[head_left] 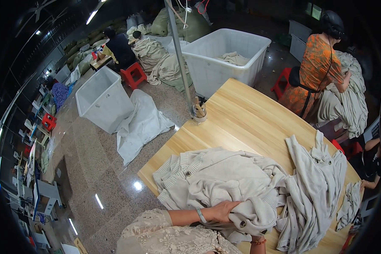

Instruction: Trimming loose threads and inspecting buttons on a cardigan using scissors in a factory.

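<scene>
On wooden table (241, 118), left hand (222, 211) flat on beige cardigan (224, 182), right hand hidden

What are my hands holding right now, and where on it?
The left hand lies flat on the cream knit cardigan, near its buttoned edge. The right hand is mostly hidden under that fabric, so its grip cannot be told.

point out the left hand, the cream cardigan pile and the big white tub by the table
left hand (222, 211), head view, on the back of the hand
cream cardigan pile (216, 178), head view, on the top garment's body
big white tub (211, 70), head view, on its front wall
</scene>
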A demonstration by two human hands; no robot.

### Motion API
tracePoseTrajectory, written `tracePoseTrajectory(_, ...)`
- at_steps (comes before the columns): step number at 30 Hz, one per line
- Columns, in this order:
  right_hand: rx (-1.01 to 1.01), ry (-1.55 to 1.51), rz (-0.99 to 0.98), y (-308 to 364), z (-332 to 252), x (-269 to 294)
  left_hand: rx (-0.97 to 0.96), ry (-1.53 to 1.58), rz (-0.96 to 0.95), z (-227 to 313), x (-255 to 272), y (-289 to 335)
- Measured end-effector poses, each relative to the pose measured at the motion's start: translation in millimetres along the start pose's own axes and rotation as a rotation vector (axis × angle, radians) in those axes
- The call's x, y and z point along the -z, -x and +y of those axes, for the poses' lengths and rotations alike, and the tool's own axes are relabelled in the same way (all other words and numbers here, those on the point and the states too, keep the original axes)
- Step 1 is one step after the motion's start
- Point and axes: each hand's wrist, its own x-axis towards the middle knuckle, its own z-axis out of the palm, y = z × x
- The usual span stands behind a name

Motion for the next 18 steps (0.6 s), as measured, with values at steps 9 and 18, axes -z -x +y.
tracePoseTrajectory(9,0.010,-0.025,0.014,16,19,7,0.043,-0.034,-0.012,6,-4,1)
tracePoseTrajectory(18,0.003,-0.047,0.008,16,26,9,0.108,-0.024,-0.032,-2,-6,6)
